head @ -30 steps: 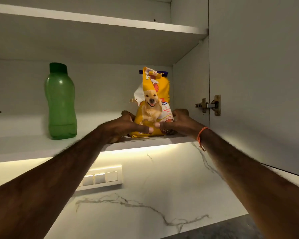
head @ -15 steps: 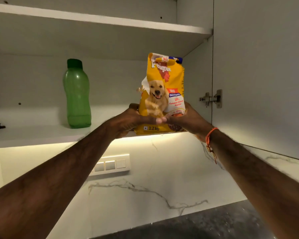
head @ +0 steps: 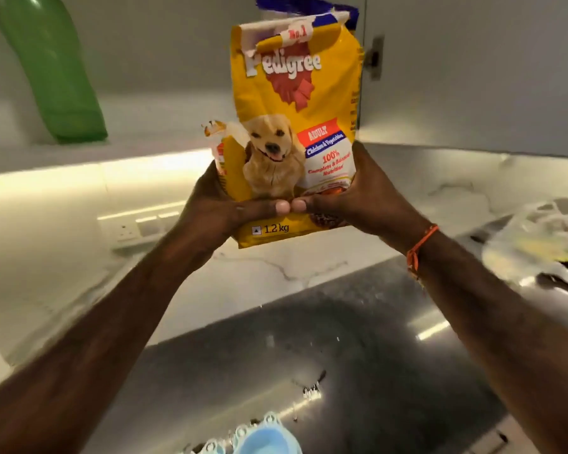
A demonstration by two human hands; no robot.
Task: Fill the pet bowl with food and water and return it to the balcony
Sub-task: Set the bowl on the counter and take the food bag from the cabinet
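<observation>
A yellow dog food bag (head: 295,93) with a puppy picture and a torn, folded top is upright in the air in front of the open cabinet. My left hand (head: 220,208) grips its lower left side and my right hand (head: 354,201) grips its lower right side, thumbs meeting across the front. A light blue pet bowl (head: 266,440) shows at the bottom edge, on the dark countertop (head: 358,355), partly cut off by the frame.
A green plastic bottle (head: 56,77) stands on the cabinet shelf (head: 145,142) at upper left. The open cabinet door (head: 473,77) hangs at upper right. A wall switch plate (head: 138,224) sits on the marble backsplash. A clear plastic bag (head: 535,244) lies on the counter at right.
Both hands have lifted the bag off the shelf and drawn it out and down toward me. The view has tilted down, showing the counter and the blue bowl.
</observation>
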